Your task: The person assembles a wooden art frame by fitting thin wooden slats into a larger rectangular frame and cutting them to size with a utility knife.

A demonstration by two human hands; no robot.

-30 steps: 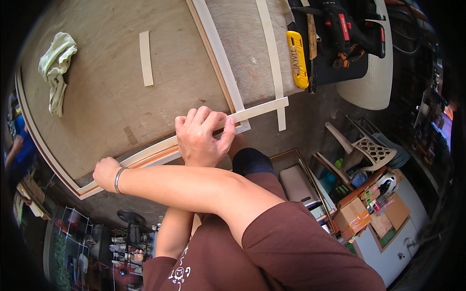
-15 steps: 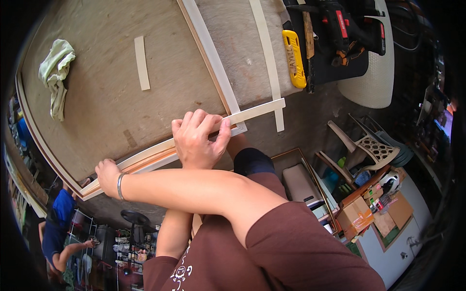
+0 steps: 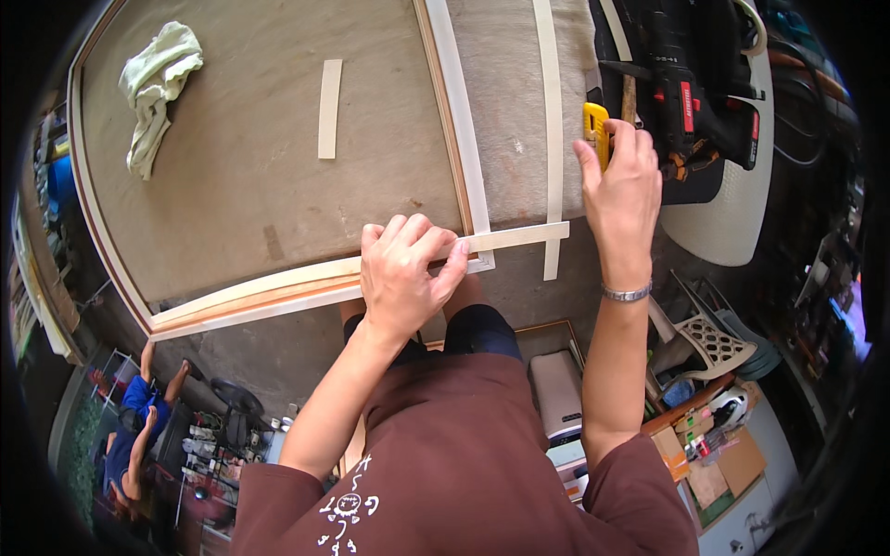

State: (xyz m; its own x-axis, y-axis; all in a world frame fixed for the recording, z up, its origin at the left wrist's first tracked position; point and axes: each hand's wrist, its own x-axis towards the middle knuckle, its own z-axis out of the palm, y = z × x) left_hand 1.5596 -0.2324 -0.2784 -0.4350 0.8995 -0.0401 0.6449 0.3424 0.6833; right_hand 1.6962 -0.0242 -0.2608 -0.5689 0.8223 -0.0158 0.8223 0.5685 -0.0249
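My left hand (image 3: pixel 408 278) is closed, thumb and fingers pinching a thin pale wooden strip (image 3: pixel 521 235). This strip lies along the near rail of a white-edged frame (image 3: pixel 246 315), bowing slightly on the left and jutting past the right corner. My right hand (image 3: pixel 623 190), with a metal band on its wrist, is over a yellow utility knife (image 3: pixel 594 120). Its thumb and fingers are apart, on either side of the knife, which they partly cover. Whether they touch it I cannot tell.
A pale cloth (image 3: pixel 159 83) and a short strip (image 3: pixel 330 109) lie on the panel inside the frame. Another long strip (image 3: pixel 549 102) overhangs the table edge. A hammer (image 3: pixel 629 97) and a cordless drill (image 3: pixel 681 93) lie at the right. Another person (image 3: pixel 139 435) is at lower left.
My right hand has left the frame's left corner, where it was crossed over my left arm, and swung right to the utility knife. My left hand stays on the strip.
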